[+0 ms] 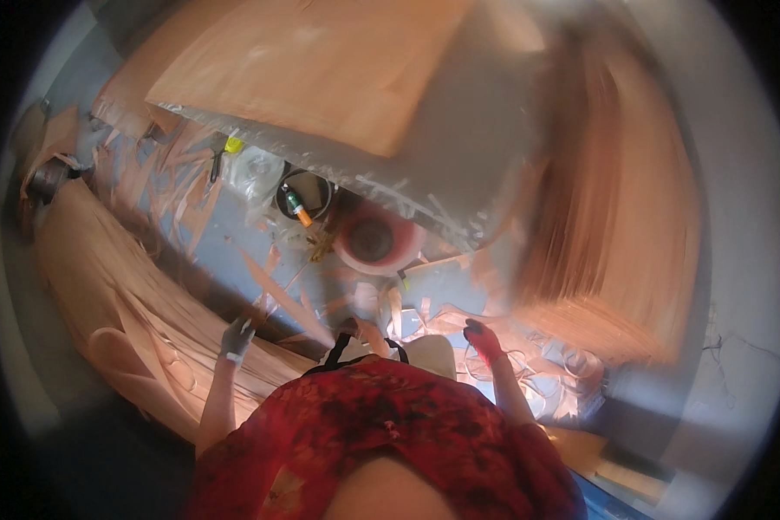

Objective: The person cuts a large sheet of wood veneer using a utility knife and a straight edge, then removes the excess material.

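Observation:
My left hand (pixel 237 340), in a grey glove, is low on the left beside a long pile of thin wood sheets (pixel 130 312); its fingers are curled, and what they hold, if anything, is too small to make out. My right hand (pixel 483 342), in a red and grey glove, is low on the right with fingers curled, near tangled wood strips (pixel 555 377); whether it holds anything is unclear. A loose strip (pixel 286 299) slants across the grey floor between the hands. Ahead, a grey work surface (pixel 459 147) carries a large pale wood sheet (pixel 303 61).
Under the work surface's near edge are a pink-rimmed basin (pixel 405 243), a dark round container (pixel 279 204) with a green-and-orange bottle (pixel 296 206), clear plastic (pixel 253 169) and a dark-handled tool (pixel 217 163). A tall stack of sheets (pixel 624 217) stands right. Scraps (pixel 173 182) litter the left.

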Demonstrator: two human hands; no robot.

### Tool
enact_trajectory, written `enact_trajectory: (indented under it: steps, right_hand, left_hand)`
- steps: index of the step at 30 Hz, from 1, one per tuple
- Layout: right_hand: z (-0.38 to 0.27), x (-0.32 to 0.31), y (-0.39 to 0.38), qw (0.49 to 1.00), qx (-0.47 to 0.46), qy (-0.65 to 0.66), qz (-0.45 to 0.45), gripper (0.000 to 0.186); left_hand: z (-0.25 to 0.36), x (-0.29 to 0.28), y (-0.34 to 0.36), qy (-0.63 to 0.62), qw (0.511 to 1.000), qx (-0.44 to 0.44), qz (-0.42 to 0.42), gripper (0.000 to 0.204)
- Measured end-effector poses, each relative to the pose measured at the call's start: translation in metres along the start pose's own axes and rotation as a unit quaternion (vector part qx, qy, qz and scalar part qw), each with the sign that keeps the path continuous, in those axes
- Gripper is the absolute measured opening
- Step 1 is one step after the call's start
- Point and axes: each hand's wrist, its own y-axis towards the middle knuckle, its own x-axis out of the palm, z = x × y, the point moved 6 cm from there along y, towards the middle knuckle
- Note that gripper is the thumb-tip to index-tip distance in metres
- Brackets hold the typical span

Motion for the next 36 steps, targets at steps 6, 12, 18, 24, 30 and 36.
enact_trajectory:
  steps: [6,12,18,24,30,36]
  right_hand:
    - [0.168,-0.042,-0.014,0.981,0.124,0.148,0.021,0.048]
    - [0.25,-0.156,0.033,0.991,0.059,-0.012,0.12,0.043]
    - [0.166,-0.321,0.094,0.95,0.019,0.185,0.25,0.033]
    - [0.111,-0.518,0.085,0.9,-0.087,0.169,0.393,0.034]
    - [0.169,-0.592,0.052,0.843,-0.111,0.292,0.439,0.04]
    - [0.301,-0.602,-0.059,0.781,-0.105,0.262,0.557,0.045]
  left_hand:
    - [0.259,0.01,0.092,-0.017,0.979,0.182,0.087,0.031]
    - [0.421,0.094,0.125,0.064,0.911,0.378,0.153,0.037]
    - [0.517,0.182,0.178,0.23,0.915,0.314,0.109,0.059]
    - [0.521,0.234,0.205,0.198,0.912,0.352,0.073,0.034]
    - [0.559,0.23,0.184,0.143,0.941,0.308,-0.004,0.026]
    - [0.524,0.22,0.206,0.234,0.921,0.295,0.103,0.028]
